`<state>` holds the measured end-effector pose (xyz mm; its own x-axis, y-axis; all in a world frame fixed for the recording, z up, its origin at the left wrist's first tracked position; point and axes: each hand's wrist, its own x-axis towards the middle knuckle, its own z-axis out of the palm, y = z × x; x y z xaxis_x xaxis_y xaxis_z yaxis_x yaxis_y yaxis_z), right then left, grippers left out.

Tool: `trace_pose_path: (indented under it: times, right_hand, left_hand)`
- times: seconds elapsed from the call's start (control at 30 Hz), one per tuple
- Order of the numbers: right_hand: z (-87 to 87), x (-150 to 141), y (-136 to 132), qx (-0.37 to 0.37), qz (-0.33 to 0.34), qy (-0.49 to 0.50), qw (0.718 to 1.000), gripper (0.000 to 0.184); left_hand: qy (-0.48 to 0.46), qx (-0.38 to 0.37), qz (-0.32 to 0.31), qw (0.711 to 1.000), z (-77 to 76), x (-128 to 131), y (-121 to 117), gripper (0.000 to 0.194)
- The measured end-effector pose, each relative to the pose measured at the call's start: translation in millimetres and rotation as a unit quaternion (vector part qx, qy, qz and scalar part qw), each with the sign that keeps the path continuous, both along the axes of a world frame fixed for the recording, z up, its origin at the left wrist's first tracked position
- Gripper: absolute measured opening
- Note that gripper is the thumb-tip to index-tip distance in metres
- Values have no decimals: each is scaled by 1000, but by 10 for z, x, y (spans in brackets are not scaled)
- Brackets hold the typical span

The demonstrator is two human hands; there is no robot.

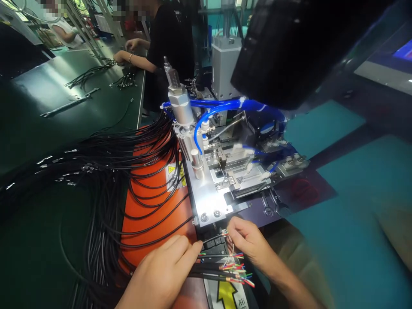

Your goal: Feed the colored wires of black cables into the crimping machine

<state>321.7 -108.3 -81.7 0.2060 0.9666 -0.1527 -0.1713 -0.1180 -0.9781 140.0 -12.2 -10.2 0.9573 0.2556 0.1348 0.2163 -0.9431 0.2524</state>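
Observation:
My left hand (167, 266) is closed on a black cable (210, 238) at the near edge of the machine. At that cable's stripped end, the fingers of my right hand (246, 238) are pinched on its thin wires (225, 234). Just below lie several more black cables (212, 267), their ends stripped to red, green, white and blue wires (240, 281). These pass under or beside my left hand; which, I cannot tell. Beneath the held cable is a row of black holder blocks (216, 248). The metal machine (209, 197) stands right behind both hands.
Many black cables (103, 223) drape over an orange surface (154, 210) and the green table. Blue air hoses (225, 104) cross the machine. Wrenches (268, 206) lie at its right. A large dark cylinder (289, 51) hangs above. A co-worker (167, 47) handles cables further back.

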Motion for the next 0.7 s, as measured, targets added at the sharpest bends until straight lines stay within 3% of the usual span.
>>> trace_pose_path:
  times: [0.3,0.5,0.7]
  right_hand:
    - [84,34,22,-46,-7,-61,997,20]
    - [133,70,53,-59,0,-74,995,22]
    - [77,98,-65,-87,-6,2,996,32]
  left_hand:
    - [34,-63,26,997,-21,45,41,34]
    - [17,2,19,1000,-51,43,28,36]
    - [2,49,-7,999,-18,60,8,37]
